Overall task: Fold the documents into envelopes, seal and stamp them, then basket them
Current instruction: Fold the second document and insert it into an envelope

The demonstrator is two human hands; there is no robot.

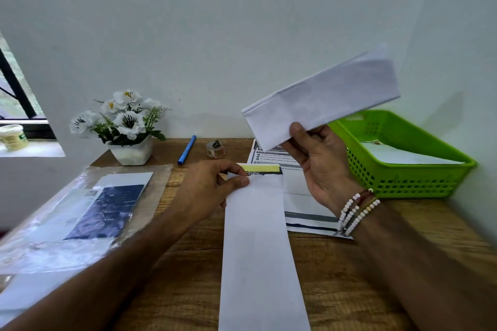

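The green basket is set at the right edge of the wooden desk, apparently so that finished mail can be dropped in; white paper is already lying inside. A long folded document is laid lengthwise on the desk, its far end pinched by the palm-down left hand. A white envelope is held raised and tilted, probably ready for filling, gripped at its lower edge between the thumb and fingers of the upturned right hand.

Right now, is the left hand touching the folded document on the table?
Touching. The head view shows the left hand pinching the far end of the folded document, with the thumb pressed on top and the fingers curled over its edge.
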